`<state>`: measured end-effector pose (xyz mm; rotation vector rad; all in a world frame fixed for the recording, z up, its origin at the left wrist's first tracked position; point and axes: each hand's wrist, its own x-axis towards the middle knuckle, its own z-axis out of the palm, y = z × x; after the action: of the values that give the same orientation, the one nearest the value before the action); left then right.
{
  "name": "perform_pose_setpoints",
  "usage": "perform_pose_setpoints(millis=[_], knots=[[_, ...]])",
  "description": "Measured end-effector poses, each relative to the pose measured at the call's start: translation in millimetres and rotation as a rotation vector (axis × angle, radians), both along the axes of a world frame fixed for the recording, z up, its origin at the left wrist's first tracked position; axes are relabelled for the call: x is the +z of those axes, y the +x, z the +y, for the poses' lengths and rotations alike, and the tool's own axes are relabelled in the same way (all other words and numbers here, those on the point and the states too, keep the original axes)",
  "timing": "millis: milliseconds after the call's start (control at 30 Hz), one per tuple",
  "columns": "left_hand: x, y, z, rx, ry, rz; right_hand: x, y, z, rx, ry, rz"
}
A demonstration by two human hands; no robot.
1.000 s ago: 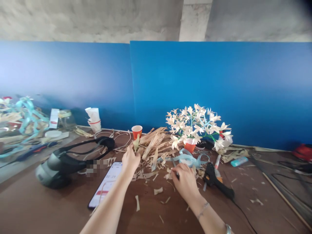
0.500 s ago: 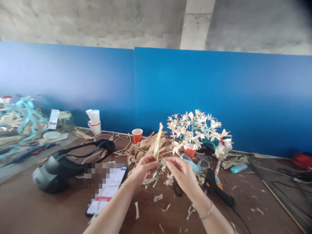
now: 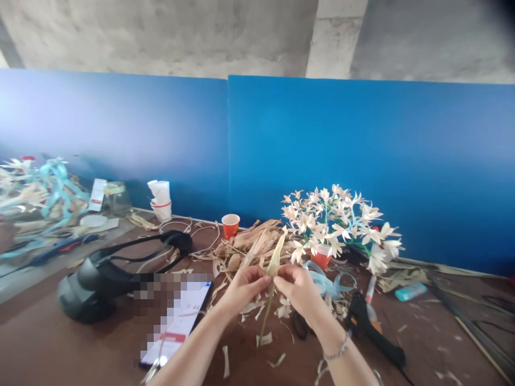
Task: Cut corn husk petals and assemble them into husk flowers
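My left hand [image 3: 248, 288] and my right hand [image 3: 300, 292] meet over the middle of the brown table. Between them both hold a pale yellow-green husk strip [image 3: 277, 253], pinched between thumbs and fingers. Its upper part stands up and narrows to a tip, while a thin tail hangs below the hands. Past the hands lies a heap of dried husks [image 3: 259, 241]. Behind my right hand, a bunch of cream-white husk flowers [image 3: 333, 220] on green and blue stems stands in a red paper cup [image 3: 322, 257].
A black glue gun [image 3: 374, 332] and pale blue ribbon [image 3: 330, 281] lie to the right. On the left are a phone [image 3: 181, 316], a black headset [image 3: 86, 289] and a white cup [image 3: 161, 209]. Another red cup [image 3: 230, 228] stands near the blue partition [image 3: 362, 134]. Husk scraps litter the table.
My right hand has come in and now grips the husk strip beside my left hand. The strip has moved lower and to the right, leaning more. The view has shifted slightly left.
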<state>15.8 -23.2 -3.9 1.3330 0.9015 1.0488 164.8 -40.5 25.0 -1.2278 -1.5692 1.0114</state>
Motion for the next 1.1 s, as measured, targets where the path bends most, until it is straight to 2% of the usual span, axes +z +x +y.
perform_pose_setpoints(millis=[100,233,333,467,600,667,833,967,1100], knots=[[0.6,1,-3,-0.005,-0.046,-0.065,1.8,1,-1,0.073,-0.019,0.01],[2.2,4,-5,0.033,0.002,-0.056,6.1,0,-3,0.126,0.0,0.025],[5.7,6,-7,0.068,0.055,-0.031,6.8,-1,-3,0.095,-0.03,0.08],[7.3,7,-11,0.045,0.029,-0.086,5.9,-2,-2,-0.04,-0.097,0.108],[0.8,4,-9,0.023,-0.067,-0.194,7.5,1,-3,0.023,-0.182,0.122],[-2.1,3,-7,0.028,-0.068,-0.2,8.5,4,-3,0.053,-0.148,0.076],[-2.3,4,-3,0.08,0.062,-0.059,8.5,7,-5,0.069,-0.028,-0.093],[-2.9,5,-4,0.138,0.152,0.0,8.7,6,-5,0.062,-0.017,-0.141],[-3.8,6,-5,0.138,0.212,0.051,7.4,6,-5,0.059,-0.012,-0.15]])
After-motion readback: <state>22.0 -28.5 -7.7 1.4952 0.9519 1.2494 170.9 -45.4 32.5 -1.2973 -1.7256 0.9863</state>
